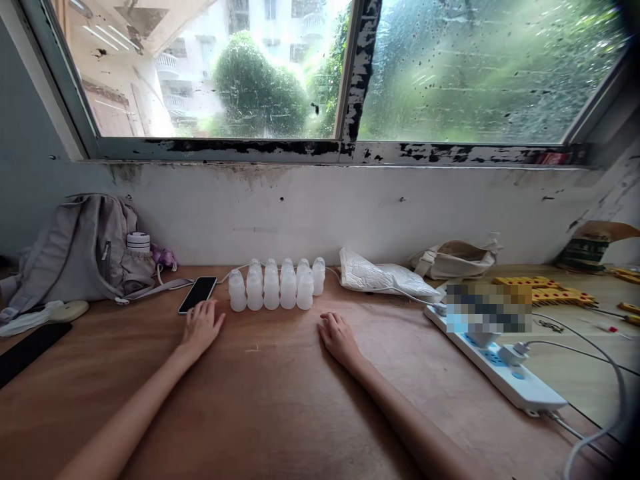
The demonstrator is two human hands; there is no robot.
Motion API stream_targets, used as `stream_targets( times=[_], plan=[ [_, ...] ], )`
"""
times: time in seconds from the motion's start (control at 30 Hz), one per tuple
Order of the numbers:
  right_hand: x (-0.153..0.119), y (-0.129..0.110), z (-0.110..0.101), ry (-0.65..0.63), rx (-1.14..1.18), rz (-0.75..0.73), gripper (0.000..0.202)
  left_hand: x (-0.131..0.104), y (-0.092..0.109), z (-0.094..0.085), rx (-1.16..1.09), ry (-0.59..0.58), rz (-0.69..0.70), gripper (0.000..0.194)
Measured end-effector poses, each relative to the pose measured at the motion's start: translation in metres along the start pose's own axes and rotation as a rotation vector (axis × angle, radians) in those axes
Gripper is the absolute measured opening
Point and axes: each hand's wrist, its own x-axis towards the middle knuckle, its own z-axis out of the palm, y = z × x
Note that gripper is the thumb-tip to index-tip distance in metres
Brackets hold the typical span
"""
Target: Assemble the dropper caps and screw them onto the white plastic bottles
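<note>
Several small frosted white plastic bottles [271, 290] stand upright in two close rows on the brown wooden table [260, 413]. To their left, my left hand [201, 328] rests on the tabletop with its thumb apart from the fingers and nothing held. Its fingertips lie by the lower end of a dark-screened phone [199, 295]; whether they touch it I cannot tell. Just right of and in front of the bottles lies my right hand [340, 337], palm down, fingers loosely spread and slightly bent, holding nothing.
A grey backpack [85, 250] leans at the back left. Along the back wall lie a silvery padded pouch [383, 277] and a beige bag [455, 259]. A white power strip [530, 393] with plugs and cables crosses the right side, near yellow parts [550, 291].
</note>
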Motion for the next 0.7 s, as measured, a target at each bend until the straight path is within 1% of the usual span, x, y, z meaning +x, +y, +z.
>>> stream_targets(
  times=[0.07,0.13,0.2,0.27,0.33,0.43,0.53,0.6,0.7],
  plan=[
    [-0.002,-0.004,0.000,-0.009,-0.029,-0.012,0.019,0.011,-0.024,0.000,0.029,0.018,-0.067,0.041],
    [-0.002,-0.006,0.000,-0.016,-0.053,-0.017,0.020,0.019,-0.038,0.001,0.041,0.013,-0.113,0.045],
    [-0.001,-0.006,0.000,-0.019,-0.072,-0.019,0.020,0.024,-0.043,0.002,0.036,0.004,-0.141,0.045],
    [-0.001,-0.006,-0.001,-0.021,-0.084,-0.020,0.020,0.026,-0.041,0.001,0.019,0.019,-0.150,0.044],
    [-0.001,-0.005,-0.001,-0.022,-0.091,-0.021,0.019,0.025,-0.032,0.000,-0.009,0.055,-0.140,0.041],
    [-0.001,-0.005,-0.001,-0.026,-0.091,-0.022,0.019,0.016,-0.004,0.000,-0.074,0.075,-0.083,0.033],
    [-0.001,-0.004,-0.001,-0.030,-0.085,-0.023,0.018,-0.003,0.032,0.003,-0.146,0.028,0.024,0.023],
    [-0.001,-0.004,-0.001,-0.031,-0.083,-0.025,0.018,-0.017,0.054,0.004,-0.193,-0.013,0.111,0.021],
    [-0.003,-0.002,-0.001,-0.035,-0.082,-0.030,0.018,-0.033,0.074,0.003,-0.264,-0.090,0.249,0.026]
  ],
)
